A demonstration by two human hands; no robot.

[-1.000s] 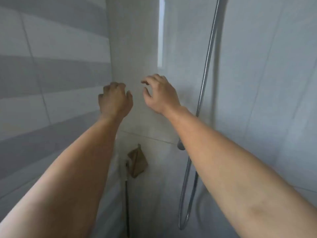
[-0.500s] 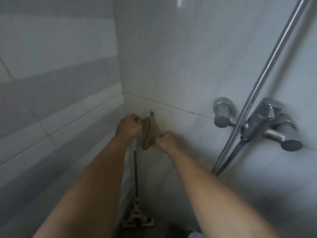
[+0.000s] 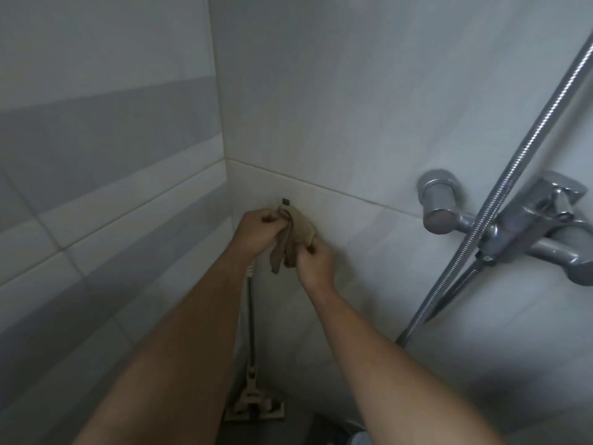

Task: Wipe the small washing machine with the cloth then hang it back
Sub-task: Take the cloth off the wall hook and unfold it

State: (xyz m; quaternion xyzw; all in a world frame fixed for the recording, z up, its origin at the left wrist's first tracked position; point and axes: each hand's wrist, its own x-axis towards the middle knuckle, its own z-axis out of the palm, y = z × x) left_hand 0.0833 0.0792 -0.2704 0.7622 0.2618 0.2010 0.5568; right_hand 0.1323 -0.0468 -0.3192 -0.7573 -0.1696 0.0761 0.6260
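Observation:
A small brown cloth (image 3: 300, 231) hangs bunched against the tiled wall, just below a small dark hook (image 3: 285, 201) near the corner. My left hand (image 3: 258, 231) is closed on the cloth's upper left part, right under the hook. My right hand (image 3: 316, 260) pinches its lower right edge. Loose folds of the cloth (image 3: 279, 256) dangle between the two hands. The small washing machine is not in view.
A chrome shower mixer tap (image 3: 500, 226) sticks out of the wall at the right, with a metal hose (image 3: 500, 187) running diagonally across it. A mop (image 3: 253, 403) leans in the corner below my hands. Tiled walls close in on the left and ahead.
My view has tilted down from the upper wall to the hook. Both hands dropped onto the cloth and gripped it; the cloth is now bunched and pulled off its flat hanging shape.

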